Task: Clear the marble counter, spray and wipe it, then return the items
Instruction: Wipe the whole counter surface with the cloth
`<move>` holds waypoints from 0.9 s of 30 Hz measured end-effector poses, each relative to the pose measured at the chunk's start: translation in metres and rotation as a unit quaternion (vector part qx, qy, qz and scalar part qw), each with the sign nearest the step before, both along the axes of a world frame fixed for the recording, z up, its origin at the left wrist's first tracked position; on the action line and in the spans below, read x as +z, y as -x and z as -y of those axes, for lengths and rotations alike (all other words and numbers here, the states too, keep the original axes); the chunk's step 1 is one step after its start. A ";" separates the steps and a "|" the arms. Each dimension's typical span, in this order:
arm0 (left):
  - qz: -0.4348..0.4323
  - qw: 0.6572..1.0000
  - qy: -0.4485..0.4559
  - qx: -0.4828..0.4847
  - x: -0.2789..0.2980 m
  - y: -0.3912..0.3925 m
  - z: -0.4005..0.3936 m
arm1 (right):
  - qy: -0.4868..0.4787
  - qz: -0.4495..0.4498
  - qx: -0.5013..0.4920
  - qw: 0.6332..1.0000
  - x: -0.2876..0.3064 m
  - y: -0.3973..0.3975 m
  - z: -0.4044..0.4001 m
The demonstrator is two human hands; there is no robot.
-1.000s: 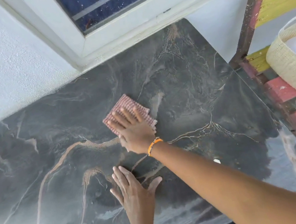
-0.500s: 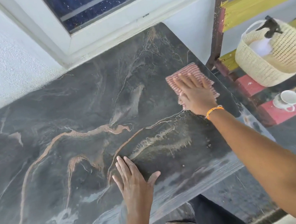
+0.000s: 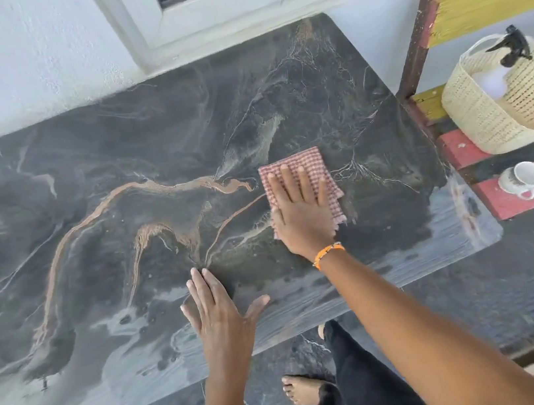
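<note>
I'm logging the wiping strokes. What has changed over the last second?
The right hand slid the checked cloth from mid-counter out toward the right edge, then back a little toward the near side, palm flat on it throughout. The left hand stayed braced flat on the marble counter. Nothing was picked up or released.

The dark marble counter (image 3: 89,180) carried a checked cloth (image 3: 298,166) and both flat hands, left (image 3: 220,316) and right (image 3: 302,217).
</note>
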State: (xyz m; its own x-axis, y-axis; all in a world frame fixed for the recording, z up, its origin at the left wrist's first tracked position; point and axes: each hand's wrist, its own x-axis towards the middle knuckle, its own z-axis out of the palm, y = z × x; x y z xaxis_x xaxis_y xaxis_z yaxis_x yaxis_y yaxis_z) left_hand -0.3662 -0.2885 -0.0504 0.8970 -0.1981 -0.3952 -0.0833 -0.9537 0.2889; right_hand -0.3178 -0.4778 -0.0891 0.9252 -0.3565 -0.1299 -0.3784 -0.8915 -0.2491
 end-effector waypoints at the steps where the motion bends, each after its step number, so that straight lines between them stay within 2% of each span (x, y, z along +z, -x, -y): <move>1: 0.002 1.000 0.000 0.011 0.001 0.002 -0.007 | -0.011 0.001 0.024 1.000 0.002 -0.009 -0.022; 4: 0.002 0.999 -0.004 0.044 0.004 0.009 -0.031 | -0.029 -0.001 0.125 0.992 0.006 -0.027 -0.085; 7: 0.007 0.997 -0.003 0.080 0.001 0.017 -0.056 | -0.015 -0.012 0.265 0.964 0.005 -0.024 -0.126; 11: 0.011 0.994 0.010 0.111 -0.004 0.025 -0.089 | 0.022 0.009 0.405 0.914 0.000 -0.008 -0.108; 13: 0.012 0.993 0.018 0.120 -0.006 0.028 -0.100 | 0.032 0.009 0.419 0.907 0.001 -0.001 -0.084; 15: 0.018 0.992 0.029 0.124 -0.007 0.032 -0.111 | 0.047 0.010 0.363 0.931 0.002 0.008 -0.070; 18: 0.017 0.993 0.032 0.109 -0.010 0.036 -0.124 | 0.034 0.015 0.194 0.980 0.002 0.029 -0.076; 22: 0.022 0.994 0.028 0.100 -0.014 0.039 -0.137 | 0.017 0.014 -0.010 1.000 0.003 0.048 -0.132; 24: 0.033 0.994 0.025 0.102 -0.016 0.040 -0.148 | -0.001 0.004 -0.040 0.999 0.003 0.050 -0.168; 27: 0.045 0.991 0.021 0.123 -0.018 0.037 -0.170 | -0.003 0.000 -0.015 1.000 0.001 0.040 -0.210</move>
